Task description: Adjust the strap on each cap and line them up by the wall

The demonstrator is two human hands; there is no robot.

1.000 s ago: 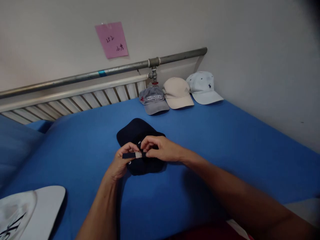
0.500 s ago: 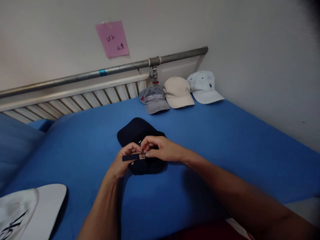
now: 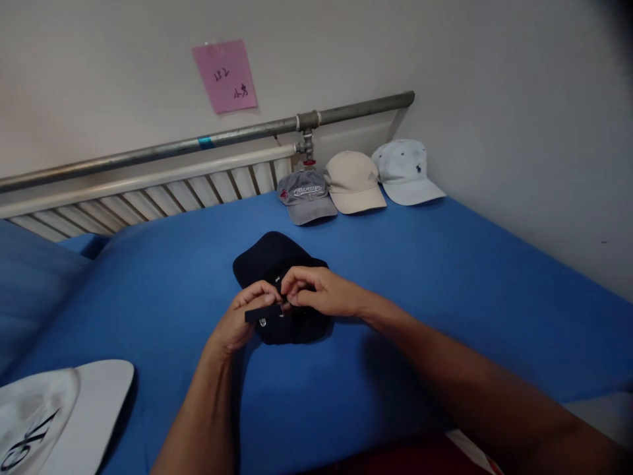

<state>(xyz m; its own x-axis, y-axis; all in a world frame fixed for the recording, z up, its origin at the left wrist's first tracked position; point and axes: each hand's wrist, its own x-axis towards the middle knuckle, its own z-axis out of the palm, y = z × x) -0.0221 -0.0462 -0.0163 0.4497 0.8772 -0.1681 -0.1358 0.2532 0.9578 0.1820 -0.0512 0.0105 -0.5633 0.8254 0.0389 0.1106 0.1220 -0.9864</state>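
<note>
A dark navy cap (image 3: pixel 270 260) lies on the blue bed sheet (image 3: pixel 445 264), its back towards me. My left hand (image 3: pixel 237 323) pinches the cap's dark back strap (image 3: pixel 258 314), which sticks out to the left. My right hand (image 3: pixel 321 293) is closed on the same strap at the buckle, fingertips meeting those of the left hand. A small metal ring shows under the strap.
Three caps sit in a row by the far wall: grey (image 3: pixel 306 198), beige (image 3: pixel 353 185), pale blue (image 3: pixel 405 175). A white cap (image 3: pixel 59 415) with black lettering lies at the near left. A metal pipe (image 3: pixel 198 142) and a radiator (image 3: pixel 148 198) run along the wall under a pink note (image 3: pixel 225 76).
The light-coloured inner piece of the strap seen earlier is now covered; the strap has slid further in between my fingers. Both hands stayed over the cap.
</note>
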